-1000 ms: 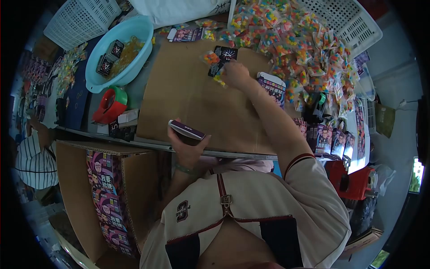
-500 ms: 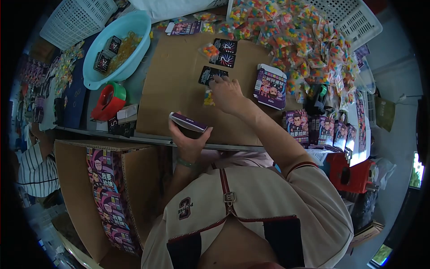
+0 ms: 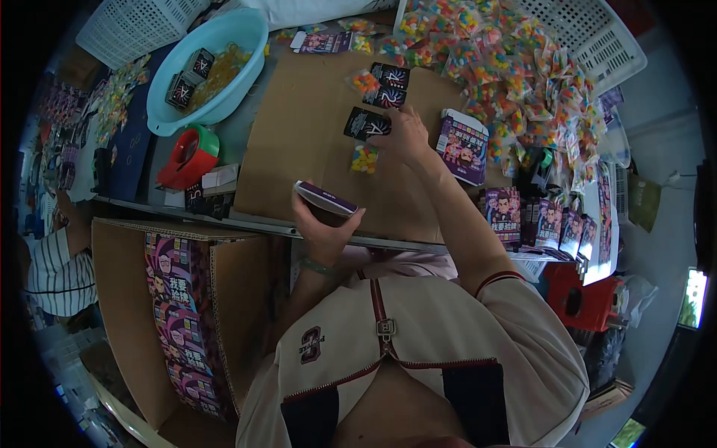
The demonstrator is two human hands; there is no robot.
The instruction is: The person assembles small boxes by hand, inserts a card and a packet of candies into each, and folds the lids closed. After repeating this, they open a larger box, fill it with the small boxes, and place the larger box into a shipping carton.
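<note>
My left hand (image 3: 326,229) is closed around a purple card box (image 3: 327,197) near the table's front edge, its long side tilted up toward me. My right hand (image 3: 408,137) reaches over the cardboard sheet (image 3: 287,119), thumb and fingers apart at the right edge of a black card pack (image 3: 364,122). Just behind the fingers lie more black card packs (image 3: 390,78), with a bag of orange candy (image 3: 364,81) beside them. A bag of yellow candy (image 3: 364,159) lies below the hand. To its right rests a flat purple box (image 3: 462,147).
Candy bags (image 3: 508,82) heap at the back right before a white basket (image 3: 597,45). At left are a blue basin (image 3: 250,75) and red tape dispenser (image 3: 179,164). Purple boxes (image 3: 500,213) line the right. A carton (image 3: 127,299) stands below left. Another person's striped clothing (image 3: 60,276) shows far left.
My right hand has shifted back and to the right, from on top of the black card pack to its right edge. My left hand still holds the card box. The whole view has shifted slightly.
</note>
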